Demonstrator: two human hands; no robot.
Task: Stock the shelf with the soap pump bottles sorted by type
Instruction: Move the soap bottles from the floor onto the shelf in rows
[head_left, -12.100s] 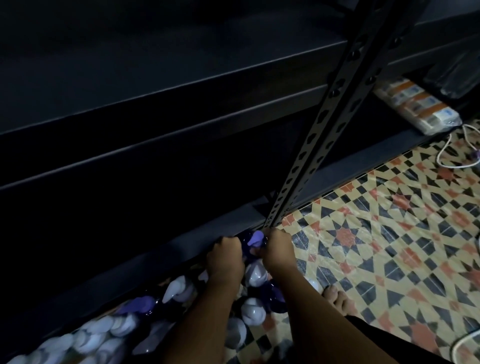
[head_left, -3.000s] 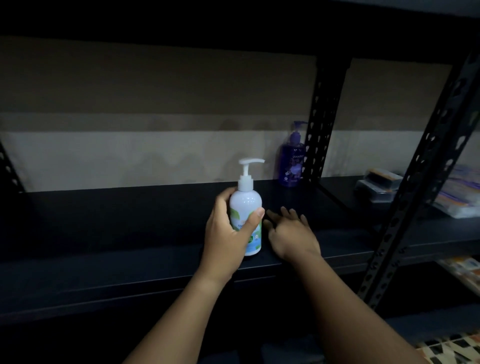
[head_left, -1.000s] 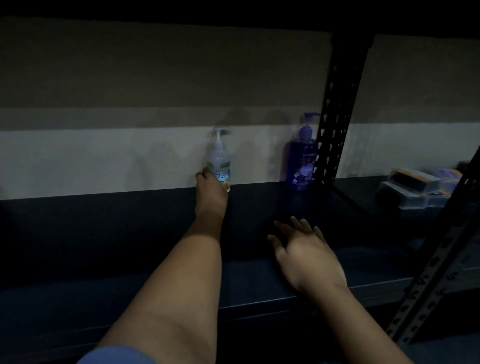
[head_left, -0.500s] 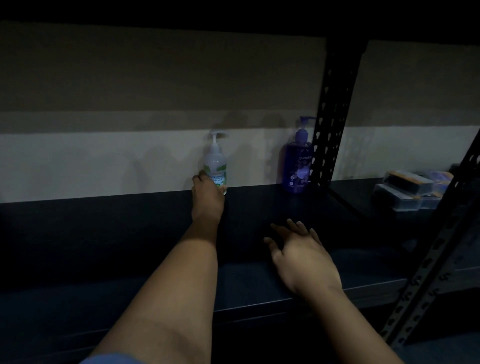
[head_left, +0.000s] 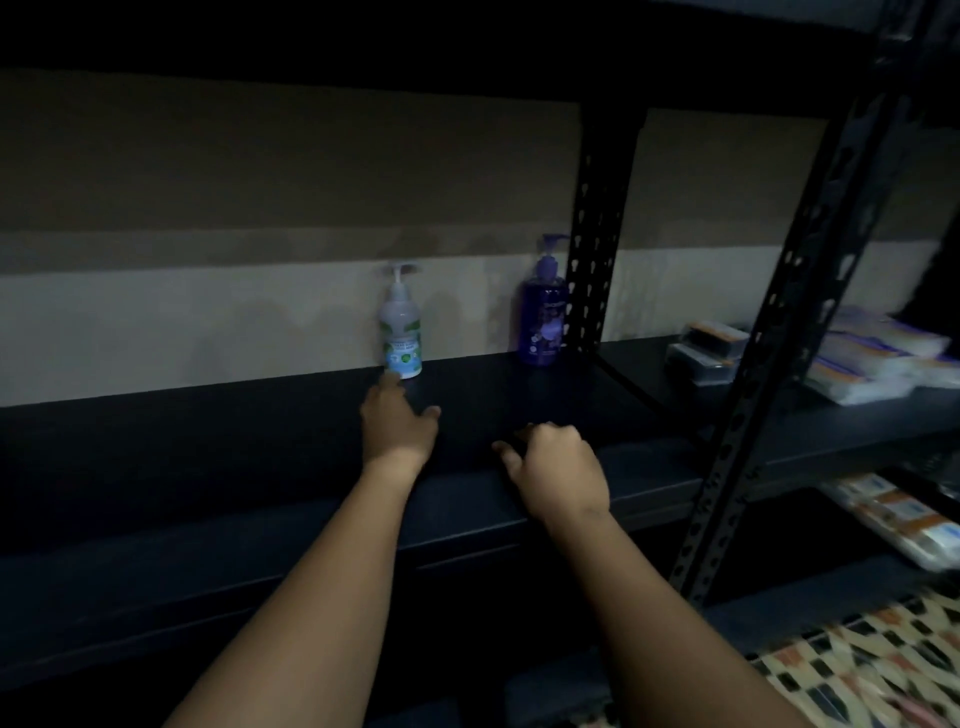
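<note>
left hand (head_left: 397, 427): yours was over the shelf (head_left: 208, 467), fingers loosely extended toward the white bottle, gripping nothing. Fingertips sat just in front of the bottle's base; couldn't tell whether they touched it.
right hand (head_left: 556, 467): yours rested on the shelf near its front edge, fingers curled under, nothing in it.
white pump bottle (head_left: 400, 332): stood upright at the back of the shelf against the wall (head_left: 208, 322), green-and-blue label facing you, pump head on top.
purple pump bottle (head_left: 543, 312): upright at the back too, to the right of the white one with a gap between them, just beside the rear upright post (head_left: 597, 249).
packaged goods (head_left: 862, 358): flat packs stacked on the neighbouring shelf bay to your right, beyond the front post (head_left: 769, 343); more packs (head_left: 904, 519) on the level below.
floor (head_left: 857, 670): patterned tile showed at bottom right.
lighting: dim, label text was unreadable.
</note>
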